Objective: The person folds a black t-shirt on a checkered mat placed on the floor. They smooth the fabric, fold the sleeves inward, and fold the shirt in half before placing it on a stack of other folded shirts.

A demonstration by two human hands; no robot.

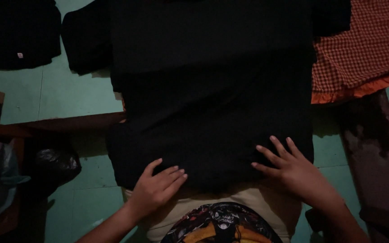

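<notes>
Both the left hand (156,186) and right hand (293,168) lie flat, fingers spread, gripping nothing, on the black shirt (212,99). It looks soft, light and limp; the hem corners beside each hand seem the best hold.

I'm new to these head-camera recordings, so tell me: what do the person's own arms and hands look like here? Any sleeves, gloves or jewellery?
Both are bare. The left hand and right hand wear no gloves, and no rings or watch show in the dim light. The forearms are uncovered down to the picture's edge, with no sleeves in view. The nails look short and plain.

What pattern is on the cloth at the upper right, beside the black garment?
The cloth is checked in orange-red and dark, with a plain orange ruffled edge; the head view shows it.
</notes>
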